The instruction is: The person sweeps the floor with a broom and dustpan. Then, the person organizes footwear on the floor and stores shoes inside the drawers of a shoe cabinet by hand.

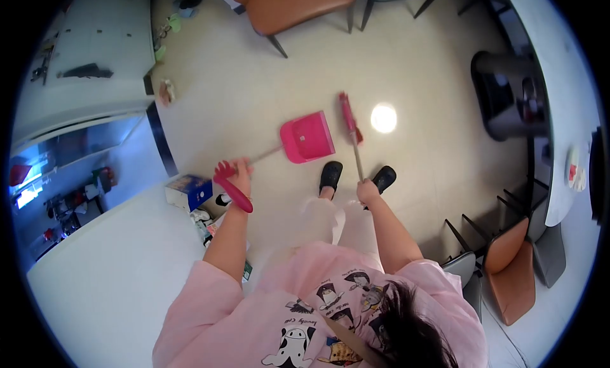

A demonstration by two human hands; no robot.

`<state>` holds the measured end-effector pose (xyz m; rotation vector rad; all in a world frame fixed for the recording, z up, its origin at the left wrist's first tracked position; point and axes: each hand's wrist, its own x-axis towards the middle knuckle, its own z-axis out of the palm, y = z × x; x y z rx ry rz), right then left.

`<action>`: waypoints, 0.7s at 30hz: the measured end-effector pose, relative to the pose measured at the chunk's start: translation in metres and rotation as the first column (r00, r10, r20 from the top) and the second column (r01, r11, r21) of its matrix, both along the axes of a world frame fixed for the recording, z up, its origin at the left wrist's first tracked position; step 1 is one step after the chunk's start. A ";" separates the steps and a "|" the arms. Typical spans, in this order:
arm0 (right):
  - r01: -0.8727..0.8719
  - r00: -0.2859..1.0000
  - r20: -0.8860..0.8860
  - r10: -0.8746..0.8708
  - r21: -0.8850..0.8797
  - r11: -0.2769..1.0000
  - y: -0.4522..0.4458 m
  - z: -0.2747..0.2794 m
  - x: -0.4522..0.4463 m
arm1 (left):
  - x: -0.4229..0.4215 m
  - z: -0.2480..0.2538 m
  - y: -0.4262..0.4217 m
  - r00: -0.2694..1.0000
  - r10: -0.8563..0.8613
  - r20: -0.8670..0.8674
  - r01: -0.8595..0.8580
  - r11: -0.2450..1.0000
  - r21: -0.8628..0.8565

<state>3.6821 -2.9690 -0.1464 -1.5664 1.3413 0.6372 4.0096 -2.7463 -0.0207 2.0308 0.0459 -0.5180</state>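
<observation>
My left hand (241, 172) is closed around the upper part of a long-handled pink dustpan (298, 139), by its comb-toothed pink grip (236, 195). The dustpan's pan rests on the floor ahead of my feet, its open edge facing right. In my right hand (366, 192) is the grey stick of a broom (356, 153), fingers wrapped round it beside my right shoe. The broom's pink and red head (347, 114) is down at the floor, to the right of the pan and apart from it. Whether the bristles touch the floor is hard to see.
An orange-brown chair (298, 6) and a grey chair stand at the far side. More chairs (510, 273) line the right, near a white table (562, 196) and a black bin (492, 98). A blue box (190, 191) stands at the left beside a white surface (121, 260).
</observation>
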 end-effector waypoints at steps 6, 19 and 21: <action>0.129 0.985 0.043 -0.169 0.476 0.870 -0.009 0.029 0.006 | -0.008 0.016 0.013 1.000 0.015 0.018 -0.015 0.999 -0.034; 0.588 0.801 -0.314 -0.509 0.574 0.570 -0.009 -0.014 -0.012 | -0.035 0.012 0.010 0.978 0.079 0.193 -0.090 0.995 0.047; 0.657 0.746 -0.441 -0.499 0.612 0.440 -0.005 -0.004 -0.008 | -0.036 0.016 0.002 0.975 0.120 0.185 -0.130 0.991 0.043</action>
